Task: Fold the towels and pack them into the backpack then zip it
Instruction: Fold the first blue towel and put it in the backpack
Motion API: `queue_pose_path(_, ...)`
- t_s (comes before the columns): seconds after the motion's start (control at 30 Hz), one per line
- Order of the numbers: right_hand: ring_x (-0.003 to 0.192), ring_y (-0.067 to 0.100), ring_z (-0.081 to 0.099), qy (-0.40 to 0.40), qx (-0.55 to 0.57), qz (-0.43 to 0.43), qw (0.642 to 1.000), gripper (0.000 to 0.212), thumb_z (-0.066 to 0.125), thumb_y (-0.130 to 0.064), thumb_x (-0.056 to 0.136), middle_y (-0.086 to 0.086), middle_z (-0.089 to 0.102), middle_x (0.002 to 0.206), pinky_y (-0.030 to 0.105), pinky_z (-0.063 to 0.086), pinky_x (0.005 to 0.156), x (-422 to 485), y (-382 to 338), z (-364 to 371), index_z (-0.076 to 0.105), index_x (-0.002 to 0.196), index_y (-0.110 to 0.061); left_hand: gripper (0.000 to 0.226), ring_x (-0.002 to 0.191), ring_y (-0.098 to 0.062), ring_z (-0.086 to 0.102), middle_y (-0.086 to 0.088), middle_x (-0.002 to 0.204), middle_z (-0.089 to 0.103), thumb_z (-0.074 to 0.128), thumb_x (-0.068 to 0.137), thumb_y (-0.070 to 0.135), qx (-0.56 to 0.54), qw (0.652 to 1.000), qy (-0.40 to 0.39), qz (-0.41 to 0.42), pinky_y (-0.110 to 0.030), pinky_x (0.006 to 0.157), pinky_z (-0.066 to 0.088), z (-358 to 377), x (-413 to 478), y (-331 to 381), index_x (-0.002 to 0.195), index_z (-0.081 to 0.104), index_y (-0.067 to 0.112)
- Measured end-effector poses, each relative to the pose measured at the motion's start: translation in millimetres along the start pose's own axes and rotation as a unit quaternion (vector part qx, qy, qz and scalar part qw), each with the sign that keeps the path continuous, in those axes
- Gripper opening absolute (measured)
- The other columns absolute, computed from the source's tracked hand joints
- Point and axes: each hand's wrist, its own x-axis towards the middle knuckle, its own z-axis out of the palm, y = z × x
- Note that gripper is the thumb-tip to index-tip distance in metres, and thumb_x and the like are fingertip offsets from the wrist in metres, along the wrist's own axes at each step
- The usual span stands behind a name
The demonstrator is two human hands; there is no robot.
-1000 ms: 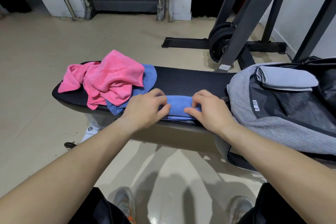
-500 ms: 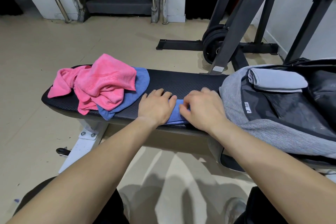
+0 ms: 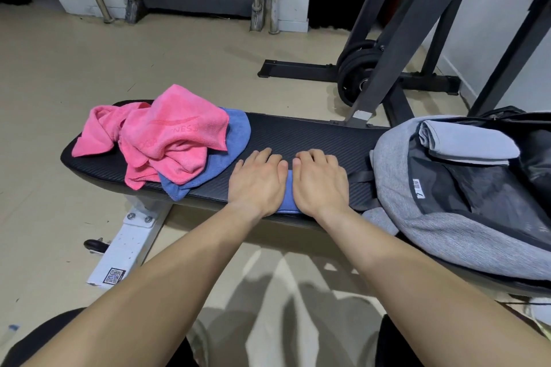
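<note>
I am pressing both palms flat on the folded blue towel (image 3: 286, 194), my left hand (image 3: 258, 182) and right hand (image 3: 319, 180) lying side by side with the fingers straight and nothing pinched. I am flattening it like this, I judge, so the fold sets and the bundle is compact enough to lift in one piece. Only a narrow blue strip is showing between my hands and at the near edge under my wrists; the rest is lying beneath my palms, so the towel is under the grip, not inside it.

The towel is sitting at the near edge of the black bench pad (image 3: 313, 134), placed close to the grey backpack (image 3: 393, 164) on the right, which is lying open with a folded grey towel (image 3: 465, 143) already resting in its mouth. That is keeping the carry short.

To the left, apart from my hands, the crumpled pink towel (image 3: 170, 140) is lying on top of another blue towel (image 3: 238, 131), both waiting unfolded.
</note>
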Motion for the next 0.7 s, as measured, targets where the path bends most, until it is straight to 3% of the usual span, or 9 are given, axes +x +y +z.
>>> queue_pose_path(0.13,0.144,0.03,0.029,-0.031,-0.043,0.001,0.999,0.05,0.018,-0.043,0.105,0.003,0.031,0.16,0.05,0.024,0.117,7.5,1.4,6.5,0.043,0.144,-0.025,0.051,0.153,-0.023,0.014,-0.002,0.166,0.018,0.014,0.106,0.04,0.008,0.999,-0.042,-0.028,-0.05,0.122,0.012,-0.2,-1.4,2.9,0.153,0.031,0.029)
queue_pose_path(0.23,0.151,0.031,0.016,-0.06,-0.063,-0.001,0.996,0.053,0.017,-0.043,0.106,0.004,0.019,0.166,0.053,0.013,0.122,12.6,1.8,9.9,0.031,0.153,-0.026,0.052,0.153,-0.025,0.01,-0.003,0.167,0.012,0.013,0.106,0.043,0.045,0.996,-0.058,-0.049,-0.055,0.121,0.005,2.7,2.5,6.6,0.156,0.022,0.032)
queue_pose_path(0.53,0.155,0.028,0.005,-0.096,-0.031,-0.025,0.995,0.058,0.009,-0.045,0.106,0.005,0.007,0.169,0.047,0.006,0.125,4.3,5.7,3.8,0.015,0.16,-0.025,0.054,0.154,-0.024,0.007,-0.004,0.167,0.009,0.01,0.105,0.045,0.037,0.995,-0.078,-0.051,-0.053,0.122,0.003,-2.5,-4.9,4.5,0.157,0.019,0.035)
queue_pose_path(0.7,0.154,0.026,0.01,-0.09,-0.019,-0.049,0.995,0.058,0.01,-0.046,0.106,0.003,0.014,0.168,0.046,0.011,0.125,9.3,11.4,7.1,0.024,0.158,-0.025,0.052,0.154,-0.023,0.009,-0.003,0.167,0.012,0.012,0.105,0.044,0.015,0.997,-0.064,-0.041,-0.05,0.123,0.008,-0.6,-1.6,3.0,0.155,0.024,0.033)
